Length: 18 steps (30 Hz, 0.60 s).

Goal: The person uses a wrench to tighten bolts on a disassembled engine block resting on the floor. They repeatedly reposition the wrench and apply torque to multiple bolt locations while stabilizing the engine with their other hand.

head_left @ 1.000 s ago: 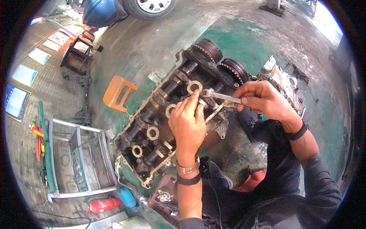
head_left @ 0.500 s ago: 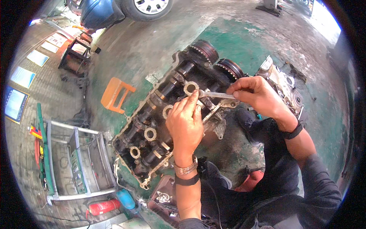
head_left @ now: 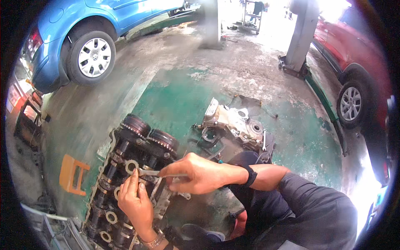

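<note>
A black cylinder head (head_left: 121, 151) with two toothed camshaft gears at its far end lies in front of me. My right hand (head_left: 193, 173) is closed around the near end of a silver wrench (head_left: 149, 172), which lies across the cylinder head. My left hand (head_left: 136, 204) reaches over the camshafts with its fingers stretched out. Its index fingertip touches the wrench's far end, beside a pale round ring (head_left: 132, 166). The wrench's tip and whatever it sits on are hidden by that finger.
Past my right hand, a silver engine cover (head_left: 233, 121) lies on the green floor with another wrench (head_left: 264, 141) on it. An orange stool (head_left: 71, 175) stands left. Farther off are a blue car (head_left: 54, 54), a red car (head_left: 362, 54) and a lift post (head_left: 299, 41).
My view has swung up and to the right, bringing the cars and lift post in. My right hand has turned on the wrench; my left fingertip stays at its far end.
</note>
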Each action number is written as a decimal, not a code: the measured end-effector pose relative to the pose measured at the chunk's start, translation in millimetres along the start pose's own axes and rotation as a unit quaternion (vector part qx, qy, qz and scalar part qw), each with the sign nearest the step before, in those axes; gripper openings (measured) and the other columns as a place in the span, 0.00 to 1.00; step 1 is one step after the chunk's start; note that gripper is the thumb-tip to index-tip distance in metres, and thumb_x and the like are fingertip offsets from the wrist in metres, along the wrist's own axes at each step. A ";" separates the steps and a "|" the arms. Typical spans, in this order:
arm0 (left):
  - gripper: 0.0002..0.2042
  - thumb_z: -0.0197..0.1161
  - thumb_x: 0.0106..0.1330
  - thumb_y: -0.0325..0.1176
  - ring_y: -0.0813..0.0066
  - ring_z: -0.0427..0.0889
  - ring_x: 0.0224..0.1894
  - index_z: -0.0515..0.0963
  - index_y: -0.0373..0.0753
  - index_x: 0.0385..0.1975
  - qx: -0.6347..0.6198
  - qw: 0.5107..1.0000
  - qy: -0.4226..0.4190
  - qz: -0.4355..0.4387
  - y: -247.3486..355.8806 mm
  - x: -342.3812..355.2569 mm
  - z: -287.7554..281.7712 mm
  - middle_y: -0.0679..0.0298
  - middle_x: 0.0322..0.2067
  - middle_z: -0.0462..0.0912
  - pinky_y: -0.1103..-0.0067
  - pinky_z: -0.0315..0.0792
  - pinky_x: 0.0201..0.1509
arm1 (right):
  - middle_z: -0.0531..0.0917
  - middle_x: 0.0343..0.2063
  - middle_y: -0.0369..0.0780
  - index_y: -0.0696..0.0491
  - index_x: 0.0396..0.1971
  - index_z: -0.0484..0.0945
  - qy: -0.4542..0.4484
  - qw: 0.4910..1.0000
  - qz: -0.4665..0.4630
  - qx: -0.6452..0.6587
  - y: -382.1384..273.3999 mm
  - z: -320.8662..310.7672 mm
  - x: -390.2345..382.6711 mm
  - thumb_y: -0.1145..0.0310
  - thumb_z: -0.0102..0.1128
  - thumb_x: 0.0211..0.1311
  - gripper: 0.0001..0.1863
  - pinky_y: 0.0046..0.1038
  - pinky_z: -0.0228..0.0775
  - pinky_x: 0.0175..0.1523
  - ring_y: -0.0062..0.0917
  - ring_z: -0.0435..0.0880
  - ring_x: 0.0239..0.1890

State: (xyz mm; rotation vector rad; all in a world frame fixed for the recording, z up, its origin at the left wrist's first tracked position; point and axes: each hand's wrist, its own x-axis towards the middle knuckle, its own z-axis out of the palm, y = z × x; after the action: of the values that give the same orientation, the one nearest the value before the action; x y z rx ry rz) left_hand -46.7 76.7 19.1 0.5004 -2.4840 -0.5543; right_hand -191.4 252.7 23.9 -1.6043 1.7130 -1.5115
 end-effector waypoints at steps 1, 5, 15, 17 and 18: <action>0.22 0.58 0.56 0.21 0.55 0.80 0.44 0.80 0.33 0.53 0.019 1.000 0.005 0.016 1.4 0.8 -0.1 0.54 0.43 0.84 0.67 0.73 0.51 | 0.84 0.29 0.49 0.62 0.51 0.78 -0.017 1.000 -0.004 0.014 -0.4 0.5 0.0 0.68 0.64 0.60 0.20 0.31 0.75 0.35 0.33 0.86 0.29; 0.22 0.58 0.56 0.21 0.54 0.80 0.44 0.80 0.34 0.53 0.055 0.998 0.001 0.023 8.1 -0.2 -7.6 0.54 0.43 0.84 0.66 0.73 0.51 | 0.81 0.23 0.48 0.62 0.52 0.77 -0.084 0.995 -0.038 0.033 -4.0 5.3 -3.8 0.64 0.66 0.60 0.23 0.32 0.72 0.30 0.34 0.82 0.24; 0.21 0.58 0.56 0.20 0.54 0.80 0.44 0.80 0.34 0.53 0.031 0.999 -0.008 0.028 10.0 2.3 -13.1 0.54 0.43 0.84 0.66 0.73 0.50 | 0.82 0.24 0.49 0.58 0.48 0.80 -0.133 0.987 0.008 0.086 -19.1 39.3 -0.7 0.60 0.68 0.58 0.22 0.37 0.71 0.30 0.37 0.81 0.23; 0.21 0.59 0.56 0.21 0.53 0.80 0.44 0.80 0.34 0.53 0.034 0.999 -0.017 0.019 11.0 2.5 -14.7 0.54 0.44 0.84 0.66 0.73 0.51 | 0.83 0.25 0.49 0.57 0.46 0.81 -0.118 0.988 0.027 0.095 -20.9 40.5 0.4 0.61 0.67 0.58 0.19 0.36 0.71 0.31 0.36 0.82 0.24; 0.21 0.59 0.57 0.21 0.53 0.80 0.44 0.80 0.34 0.53 0.040 0.999 -0.022 0.014 11.2 2.2 -14.6 0.54 0.44 0.84 0.66 0.73 0.51 | 0.83 0.25 0.49 0.56 0.45 0.82 -0.112 0.988 0.038 0.100 -21.4 41.1 0.3 0.61 0.66 0.59 0.18 0.36 0.72 0.31 0.36 0.82 0.24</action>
State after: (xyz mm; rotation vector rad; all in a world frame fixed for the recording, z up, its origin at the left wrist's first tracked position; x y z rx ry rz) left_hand -42.7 81.1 36.7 0.4899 -2.5591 -0.4602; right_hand -147.4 238.5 26.7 -1.5240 1.4367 -1.3609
